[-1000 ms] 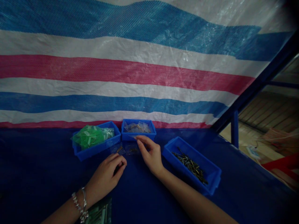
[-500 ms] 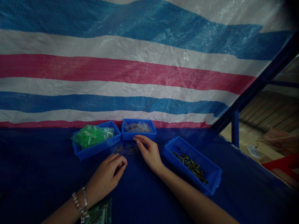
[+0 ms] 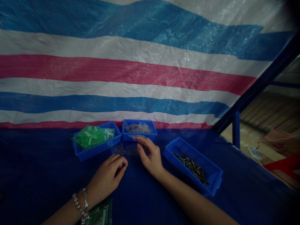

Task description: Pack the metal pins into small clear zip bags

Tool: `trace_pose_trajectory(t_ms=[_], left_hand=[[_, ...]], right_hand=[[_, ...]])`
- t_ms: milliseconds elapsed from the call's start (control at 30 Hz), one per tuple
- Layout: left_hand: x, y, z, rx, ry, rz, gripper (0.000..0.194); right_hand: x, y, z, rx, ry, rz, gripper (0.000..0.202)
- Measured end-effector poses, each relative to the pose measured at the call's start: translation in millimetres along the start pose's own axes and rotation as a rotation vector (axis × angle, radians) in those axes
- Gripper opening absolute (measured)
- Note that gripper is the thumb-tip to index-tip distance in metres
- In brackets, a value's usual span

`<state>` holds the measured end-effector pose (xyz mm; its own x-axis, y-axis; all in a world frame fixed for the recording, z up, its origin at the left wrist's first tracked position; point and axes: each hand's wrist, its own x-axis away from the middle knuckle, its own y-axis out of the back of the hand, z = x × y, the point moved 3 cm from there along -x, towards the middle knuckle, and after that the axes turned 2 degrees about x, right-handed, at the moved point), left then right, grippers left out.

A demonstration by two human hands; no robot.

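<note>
My left hand rests on the blue table with its fingers curled and the thumb near the index finger; anything inside it is hidden. Just beyond its knuckles lies a small clear bag holding a thin brass-coloured piece. A second small clear bag lies to the right of it. Above that bag, my right hand has its fingers stretched and its thumb apart. A faint see-through film shows at those fingertips, in front of the small blue bin of clear bags; whether the fingers touch it I cannot tell.
At the left stands a blue bin with a green bag and clear packets. To the right, another blue bin holds many thin metal pieces. A packet lies under my left wrist. A striped tarp hangs behind.
My right hand has shifted slightly, and its thumb and fingers have spread wider. A film now shows near its fingertips. The left hand stays put.
</note>
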<state>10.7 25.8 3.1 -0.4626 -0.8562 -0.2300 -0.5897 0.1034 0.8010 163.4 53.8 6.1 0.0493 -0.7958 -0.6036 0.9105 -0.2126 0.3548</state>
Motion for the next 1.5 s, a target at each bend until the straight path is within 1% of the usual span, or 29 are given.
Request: trace_pose_trajectory(t_ms=[200, 567, 933, 1200, 1500], left_hand=[[0, -0.6, 0, -0.026, 0.002, 0.009, 0.013], [0, -1.3, 1, -0.033, -0.016, 0.0, 0.013], [0, -0.3, 0, -0.037, -0.008, 0.015, 0.012], [0, -1.3, -1, -0.045, 0.004, 0.033, 0.011], [1, -1.3, 0, -0.044, 0.002, 0.04, 0.011]], right_hand=[[1, 0, 4, 0.043, 0.065, 0.004, 0.029], [-2, -4, -6, 0.032, -0.026, 0.046, 0.038], [-4, -4, -8, 0.009, -0.073, 0.069, 0.042], [-5, -6, -9, -0.065, -0.076, 0.107, 0.043], [-5, -8, -12, -0.087, -0.09, 0.152, 0.045]])
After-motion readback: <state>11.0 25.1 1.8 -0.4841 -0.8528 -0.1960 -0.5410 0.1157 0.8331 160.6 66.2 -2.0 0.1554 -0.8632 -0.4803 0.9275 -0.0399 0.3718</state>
